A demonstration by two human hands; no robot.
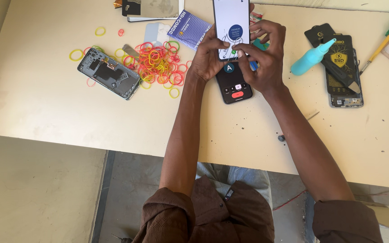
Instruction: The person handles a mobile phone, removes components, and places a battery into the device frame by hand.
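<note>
Both hands, left hand (208, 56) and right hand (264, 56), grip the white sheet (231, 24) closed above the phone (234, 83).

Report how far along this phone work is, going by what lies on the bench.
Done: an opened phone lies stripped beside the rubber bands.
In hand: left hand and right hand hold a white-faced phone over a lit dark phone.
Left: another phone lies untouched under black packets.
</note>
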